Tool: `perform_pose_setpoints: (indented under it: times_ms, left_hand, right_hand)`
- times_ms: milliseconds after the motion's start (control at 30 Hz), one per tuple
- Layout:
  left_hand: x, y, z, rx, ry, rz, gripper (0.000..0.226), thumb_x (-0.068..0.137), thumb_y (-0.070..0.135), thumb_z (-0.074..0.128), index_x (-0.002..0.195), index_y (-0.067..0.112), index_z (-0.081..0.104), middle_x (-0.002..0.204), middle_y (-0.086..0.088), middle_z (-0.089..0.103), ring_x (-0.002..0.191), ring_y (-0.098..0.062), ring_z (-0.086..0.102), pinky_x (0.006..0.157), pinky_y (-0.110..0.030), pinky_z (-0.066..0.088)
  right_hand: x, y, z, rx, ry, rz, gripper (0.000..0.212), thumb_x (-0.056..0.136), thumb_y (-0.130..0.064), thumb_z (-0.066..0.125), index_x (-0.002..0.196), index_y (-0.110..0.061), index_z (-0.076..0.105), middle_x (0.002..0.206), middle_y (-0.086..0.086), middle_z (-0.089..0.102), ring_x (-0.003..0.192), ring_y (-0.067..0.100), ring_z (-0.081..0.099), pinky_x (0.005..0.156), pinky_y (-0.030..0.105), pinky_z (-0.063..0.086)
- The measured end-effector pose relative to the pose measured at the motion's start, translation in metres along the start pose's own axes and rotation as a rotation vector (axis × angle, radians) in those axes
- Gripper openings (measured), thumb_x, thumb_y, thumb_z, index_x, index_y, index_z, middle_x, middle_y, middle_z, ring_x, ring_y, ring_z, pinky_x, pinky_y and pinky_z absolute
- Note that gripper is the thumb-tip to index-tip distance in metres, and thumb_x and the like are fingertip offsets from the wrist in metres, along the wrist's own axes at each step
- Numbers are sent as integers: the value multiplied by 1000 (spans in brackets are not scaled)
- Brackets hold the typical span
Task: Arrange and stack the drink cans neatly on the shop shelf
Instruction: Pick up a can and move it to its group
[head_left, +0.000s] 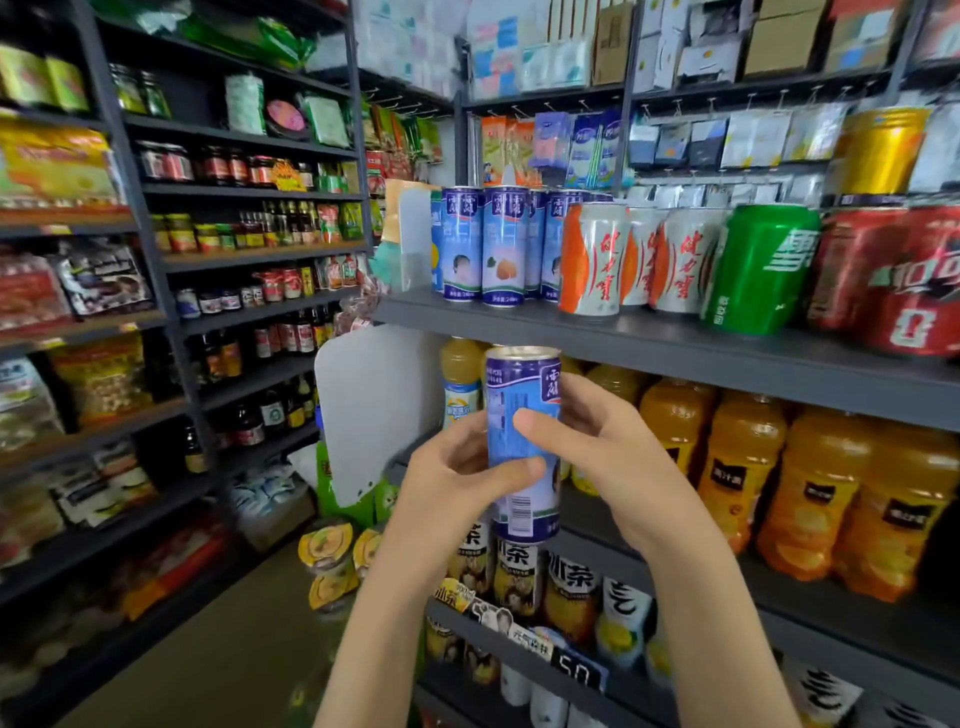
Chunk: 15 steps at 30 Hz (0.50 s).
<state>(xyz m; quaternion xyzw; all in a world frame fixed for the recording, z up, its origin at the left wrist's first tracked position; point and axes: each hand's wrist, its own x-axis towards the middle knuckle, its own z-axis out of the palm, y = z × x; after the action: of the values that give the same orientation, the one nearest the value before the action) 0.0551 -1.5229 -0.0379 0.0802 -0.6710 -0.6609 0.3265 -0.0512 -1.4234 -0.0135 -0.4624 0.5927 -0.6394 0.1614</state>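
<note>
Your left thumb (519, 474) lies across the front of the blue drink can (523, 384), just above its barcode. The other fingers of your left hand (457, 467) are curled toward the can's left side. Your right thumb (535, 423) presses the can's face a little higher up, and the fingers of your right hand (597, 441) wrap round behind its right side, so both hands grip it. The can stands upright in the lower middle of the frame, in the air in front of the shelving, its silver top just below the edge of the grey shelf (675, 353).

On that shelf, above and slightly left of the held can, stands a cluster of matching blue cans (501, 244), upright and packed close. To their right come white-and-orange cans (592, 260), touching one another, then a green can (761, 270), then red cans (893, 280) at the right edge of the frame.

Under the shelf, right of your hands, orange juice bottles (743, 467) stand in a row. Below the can, yellow-labelled tea bottles (519, 571) fill the next tier down.

The left half of the frame holds dark racks of jars and sauce bottles (249, 171), blurred at the edges.
</note>
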Motion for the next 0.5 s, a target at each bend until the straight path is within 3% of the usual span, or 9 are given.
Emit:
perform_pose_setpoints:
  times_ms: [100, 233, 400, 500]
  left_hand:
    - [18, -5, -13, -4, -21, 2, 42, 77, -1, 69, 115, 18, 64, 103, 0, 73, 97, -16, 68, 77, -23, 54]
    - [48, -8, -36, 13, -99, 2, 43, 73, 0, 72, 112, 18, 65, 102, 1, 73, 95, -15, 69, 74, -21, 53]
    - [91, 5, -66, 103, -282, 103, 51, 62, 21, 81, 111, 24, 65, 105, 5, 72, 98, -13, 68, 82, -25, 54]
    - [117, 24, -84, 119, -399, 190, 51, 60, 28, 80, 109, 26, 64, 104, 8, 72, 96, -9, 67, 78, -19, 51]
  right_hand:
    - [19, 4, 4, -17, 3, 2, 36, 83, -20, 68, 118, -20, 61, 111, -9, 70, 103, 5, 64, 84, 21, 52]
    - [51, -6, 6, -169, 62, -29, 52, 67, -42, 70, 115, -22, 60, 107, -11, 69, 100, 2, 64, 84, 21, 50]
    - [95, -48, 10, -572, 17, -57, 57, 56, -59, 70, 105, -31, 63, 111, -12, 67, 95, 1, 65, 91, 36, 51]
    - [118, -83, 14, -691, -21, -61, 54, 54, -57, 81, 94, -23, 69, 91, 0, 71, 84, 16, 67, 85, 46, 49]
